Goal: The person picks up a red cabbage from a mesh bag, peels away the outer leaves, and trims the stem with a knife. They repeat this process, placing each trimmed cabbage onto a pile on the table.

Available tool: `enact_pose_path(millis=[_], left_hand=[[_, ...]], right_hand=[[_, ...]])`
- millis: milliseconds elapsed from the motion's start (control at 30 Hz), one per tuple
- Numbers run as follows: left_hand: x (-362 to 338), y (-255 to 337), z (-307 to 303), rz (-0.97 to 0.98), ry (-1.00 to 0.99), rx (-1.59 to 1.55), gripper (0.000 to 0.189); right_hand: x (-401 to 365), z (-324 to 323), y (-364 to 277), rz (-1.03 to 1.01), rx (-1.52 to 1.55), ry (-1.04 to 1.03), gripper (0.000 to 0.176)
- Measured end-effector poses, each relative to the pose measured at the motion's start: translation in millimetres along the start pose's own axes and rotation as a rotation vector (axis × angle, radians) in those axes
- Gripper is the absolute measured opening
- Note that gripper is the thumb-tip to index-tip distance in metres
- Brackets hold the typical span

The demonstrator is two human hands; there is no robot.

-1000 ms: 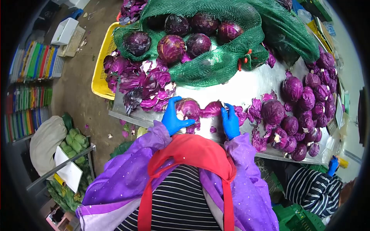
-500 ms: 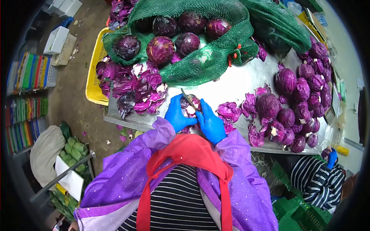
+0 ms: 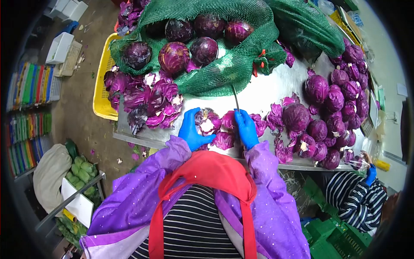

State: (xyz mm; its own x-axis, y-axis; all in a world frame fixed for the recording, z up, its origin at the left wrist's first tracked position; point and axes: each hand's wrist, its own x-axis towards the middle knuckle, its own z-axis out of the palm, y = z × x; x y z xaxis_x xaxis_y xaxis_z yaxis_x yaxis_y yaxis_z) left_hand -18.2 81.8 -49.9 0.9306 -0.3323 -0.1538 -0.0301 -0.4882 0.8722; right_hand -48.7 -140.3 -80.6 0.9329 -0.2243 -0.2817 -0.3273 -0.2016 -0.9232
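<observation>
At the near edge of a steel table point(image 3: 276, 93), the blue-gloved left hand point(image 3: 192, 129) cups a red cabbage point(image 3: 208, 122) – fingers wrapped round it. Just beside it, the right hand point(image 3: 246, 128) is closed around a knife point(image 3: 235, 100), blade pointing away – towards a green net sack point(image 3: 228, 69).

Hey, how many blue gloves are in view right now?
3. One on the left hand, holding a red cabbage; one on the right hand, gripping a knife; one on a co-worker's hand at lower right, below the table edge. The co-worker's other hand is hidden.
</observation>
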Motion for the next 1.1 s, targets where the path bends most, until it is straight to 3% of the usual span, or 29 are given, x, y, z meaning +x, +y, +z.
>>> enact_pose_path(millis=[67, 133, 200, 300, 333, 400, 467, 533, 600, 633, 667, 767, 1000, 1100], left_hand=[[-2.4, -1.4, 0.2, -0.002, 0.001, -0.029, 0.1], [-3.7, -4.8, 0.1, 0.03, -0.019, -0.052, 0.1], [-4.6, -10.2, -4.1, 0.064, -0.031, -0.075, 0.101], [-8.9, -34.6, -14.0, 0.006, -0.093, -0.274, 0.1], [-10.4, -40.3, -18.5, -0.008, -0.111, -0.343, 0.1], [-8.1, -45.4, -24.9, -0.004, -0.16, -0.343, 0.1], [-1.3, -38.8, -31.9, 0.006, -0.222, -0.352, 0.1], [14.5, -14.9, -40.8, 0.128, -0.317, -0.105, 0.099], [25.3, -2.2, -39.6, 0.228, -0.394, -0.003, 0.098], [27.3, -4.2, -34.7, 0.27, -0.361, 0.002, 0.099], [25.4, -2.6, -29.7, 0.188, -0.291, -0.073, 0.099], [7.2, -10.2, -2.8, -0.001, -0.051, -0.177, 0.103], [9.1, 14.7, 3.8, -0.154, -0.089, -0.267, 0.098], [19.2, 3.4, 4.4, -0.075, -0.126, -0.211, 0.091]], right_hand=[[-17.5, 7.9, -36.5, 0.194, 0.147, -0.113, 0.042], [-17.9, 22.2, -16.2, 0.166, 0.079, -0.107, 0.043], [-14.6, 27.5, -10.6, 0.257, 0.296, -0.066, 0.04], [-13.2, 18.2, 0.9, 0.234, 0.154, 0.001, 0.032], [-7.6, 14.2, 17.2, 0.091, -0.064, 0.099, 0.025], [-7.0, -9.9, 19.9, 0.058, -0.284, 0.176, 0.033], [-10.4, -11.4, -16.1, -0.169, -0.308, 0.172, 0.04], [-13.6, -5.8, -36.5, -0.367, -0.263, 0.09, 0.055], [-16.5, -0.2, -63.3, 0.004, -0.166, -0.211, 0.055], [-14.6, 4.8, -63.6, 0.05, -0.156, -0.271, 0.054], [-12.4, 9.0, -61.3, 0.096, -0.144, -0.329, 0.054], [-13.5, 12.2, -48.9, 0.009, -0.156, -0.228, 0.048], [-10.6, 5.3, -54.2, -0.177, -0.301, -0.245, 0.042], [-3.9, -1.3, -57.7, -0.139, -0.371, -0.343, 0.04]])
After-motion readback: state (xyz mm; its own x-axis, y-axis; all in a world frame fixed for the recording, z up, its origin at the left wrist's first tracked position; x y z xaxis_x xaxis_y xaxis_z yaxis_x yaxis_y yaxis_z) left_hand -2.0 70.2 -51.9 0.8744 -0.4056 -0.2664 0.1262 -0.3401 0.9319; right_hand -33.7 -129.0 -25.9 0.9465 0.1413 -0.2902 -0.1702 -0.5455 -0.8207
